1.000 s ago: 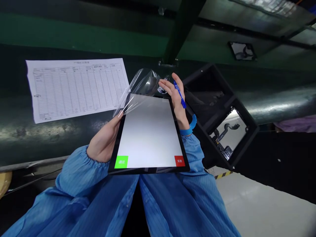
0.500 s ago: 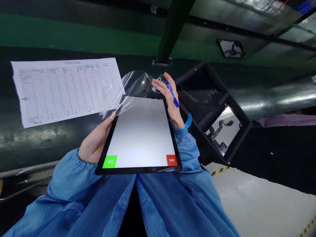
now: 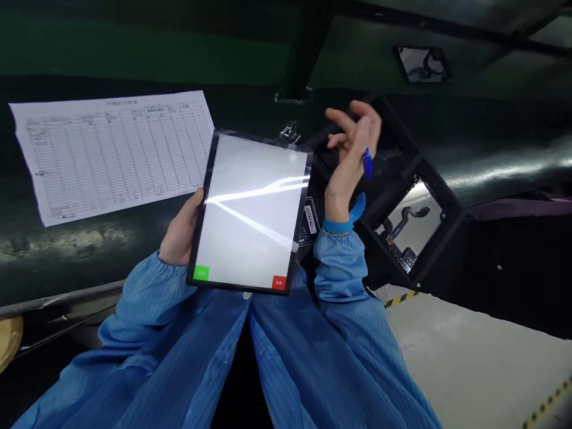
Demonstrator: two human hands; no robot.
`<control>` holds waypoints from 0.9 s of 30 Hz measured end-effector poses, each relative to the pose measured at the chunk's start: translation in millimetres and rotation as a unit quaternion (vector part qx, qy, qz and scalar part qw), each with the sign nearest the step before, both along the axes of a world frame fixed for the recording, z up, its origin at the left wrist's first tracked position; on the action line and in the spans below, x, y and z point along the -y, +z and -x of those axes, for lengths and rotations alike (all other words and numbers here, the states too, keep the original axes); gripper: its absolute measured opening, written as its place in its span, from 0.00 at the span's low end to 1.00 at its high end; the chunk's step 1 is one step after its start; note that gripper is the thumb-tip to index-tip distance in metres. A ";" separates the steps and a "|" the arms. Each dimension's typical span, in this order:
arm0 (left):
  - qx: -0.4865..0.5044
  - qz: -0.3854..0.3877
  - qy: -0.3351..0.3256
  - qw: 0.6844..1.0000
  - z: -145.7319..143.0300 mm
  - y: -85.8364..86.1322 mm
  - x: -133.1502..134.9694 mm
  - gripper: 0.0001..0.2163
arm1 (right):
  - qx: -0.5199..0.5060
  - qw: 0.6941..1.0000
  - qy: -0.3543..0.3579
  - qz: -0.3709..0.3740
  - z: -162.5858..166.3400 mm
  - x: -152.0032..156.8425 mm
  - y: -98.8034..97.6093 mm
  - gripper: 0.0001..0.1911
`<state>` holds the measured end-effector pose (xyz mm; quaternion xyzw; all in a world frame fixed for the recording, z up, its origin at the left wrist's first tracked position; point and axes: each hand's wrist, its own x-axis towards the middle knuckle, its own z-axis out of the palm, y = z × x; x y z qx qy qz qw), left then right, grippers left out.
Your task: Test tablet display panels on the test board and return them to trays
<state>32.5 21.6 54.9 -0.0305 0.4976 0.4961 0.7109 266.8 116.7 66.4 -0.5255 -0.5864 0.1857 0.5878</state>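
**Tablet in the left hand, pen in the right**

Head view. At the centre of the frame we see the tablet (image 3: 252,214), tilted up above the blue sleeves (image 3: 339,268). Its white screen is lit. A green button (image 3: 202,272) sits at its lower left corner and a red button (image 3: 279,282) at its lower right. Bright streaks cross the glass.

The left hand (image 3: 181,229) clasps the tablet's left edge with the thumb on the bezel; its fingers are hidden behind. The right hand (image 3: 351,155) is raised right of centre, clear of the tablet. Its fingers are loosely spread, yet they keep a blue pen (image 3: 367,164) pinned against the palm. A blue wrist strap (image 3: 346,223) sits just above that cuff.

We judge the tablet thin, stiff and fairly light, with smooth, fragile glass that could slip. The bezel edges, with fingers supporting the back, look like the safest hold.

At upper left a printed form (image 3: 111,152) lies flat on the dark surface (image 3: 89,250). At right a black compartment tray (image 3: 415,220) holds a part with a flex cable.
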 end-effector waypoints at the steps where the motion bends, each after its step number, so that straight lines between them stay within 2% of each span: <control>1: -0.014 -0.009 0.012 1.000 0.7 -2.4 0.7 0.19 | -0.006 0.999 -0.037 -0.033 1.3 6.6 6.7 0.19; 2: -0.029 -0.025 0.022 0.999 1.3 -4.7 1.4 0.19 | 0.000 0.997 -0.057 -0.053 3.6 14.9 13.6 0.17; 3: -0.043 -0.044 0.030 0.998 1.8 -7.0 2.1 0.17 | 0.021 0.997 -0.048 -0.059 6.7 24.5 19.9 0.15; 5: -0.058 -0.075 0.023 0.995 2.1 -10.3 3.4 0.15 | 0.132 0.989 0.043 -0.050 15.4 45.5 28.6 0.14; 7: -0.076 -0.088 0.012 0.993 1.9 -11.5 4.8 0.14 | 0.290 0.941 0.168 -0.038 26.1 65.2 29.5 0.17; 8: -0.081 -0.090 0.007 0.993 1.7 -11.2 5.6 0.14 | 0.357 0.909 0.212 -0.036 31.6 73.8 26.7 0.23; 10: -0.081 -0.091 -0.005 0.993 1.5 -9.8 7.2 0.15 | 0.438 0.866 0.240 -0.034 41.4 88.1 16.1 0.34; 11: -0.082 -0.093 -0.005 0.992 1.5 -9.1 8.1 0.15 | 0.450 0.860 0.237 -0.041 45.3 94.0 9.3 0.32; 14: -0.093 -0.093 0.019 0.991 1.7 -8.6 9.7 0.13 | 0.448 0.864 0.200 -0.114 50.8 106.9 -8.3 0.09; 15: -0.101 -0.091 0.030 0.990 1.9 -8.8 9.9 0.13 | 0.430 0.871 0.189 -0.143 50.0 109.5 -11.2 0.05; 18: -0.115 -0.076 0.022 0.990 3.4 -9.3 9.2 0.15 | 0.326 0.918 0.150 -0.168 37.5 111.1 -9.9 0.09; 21: -0.141 -0.054 0.020 0.988 9.0 -9.0 7.5 0.16 | 0.249 0.962 0.054 -0.101 10.3 104.2 -8.3 0.09; 24: -0.170 -0.020 0.055 0.984 20.0 -10.3 5.9 0.17 | 0.258 0.966 -0.001 -0.026 -21.7 94.8 -24.6 0.07; 27: -0.181 -0.044 0.076 0.980 33.3 -14.7 5.3 0.15 | 0.287 0.955 0.019 0.067 -44.4 89.7 -52.1 0.10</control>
